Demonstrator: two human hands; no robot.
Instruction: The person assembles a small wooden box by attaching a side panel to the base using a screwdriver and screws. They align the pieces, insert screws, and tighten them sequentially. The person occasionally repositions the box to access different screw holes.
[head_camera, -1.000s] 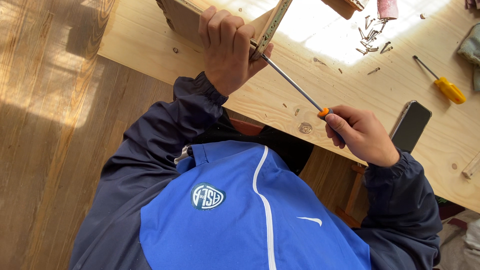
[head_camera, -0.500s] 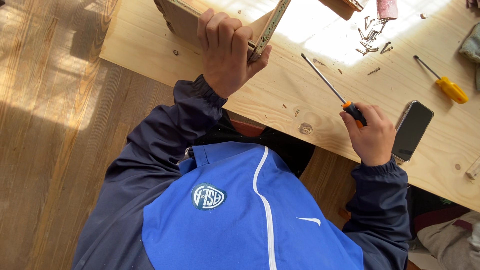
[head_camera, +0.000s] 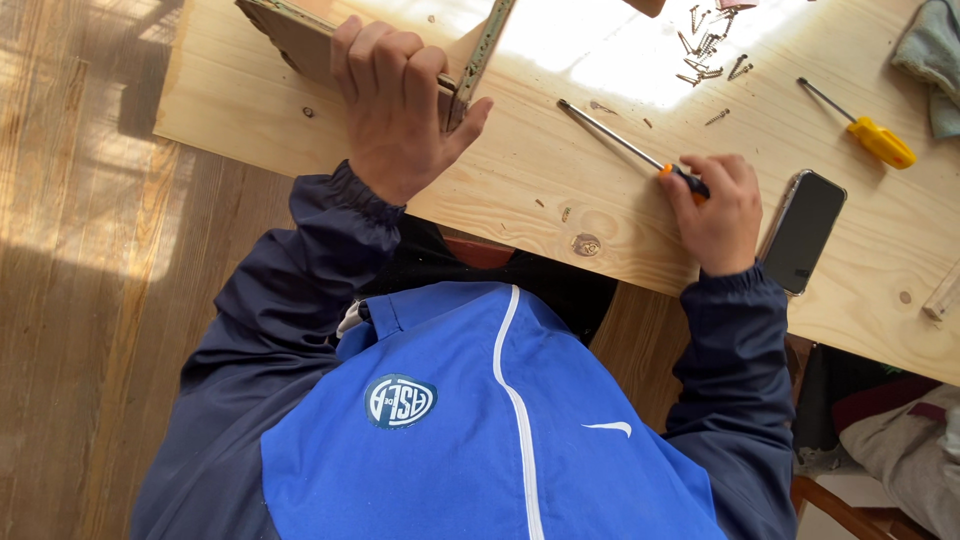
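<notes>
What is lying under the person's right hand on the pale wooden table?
The right hand covers the orange handle of a long screwdriver; its metal shaft pokes out along the pale wooden table. The rest of the handle is hidden.

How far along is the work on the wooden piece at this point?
Done: cannot tell; no driven screws are visible. In hand: the left hand grips the wooden piece on the table; the right hand rests on the table holding the screwdriver, off the piece. Left: loose screws lie unused.
</notes>
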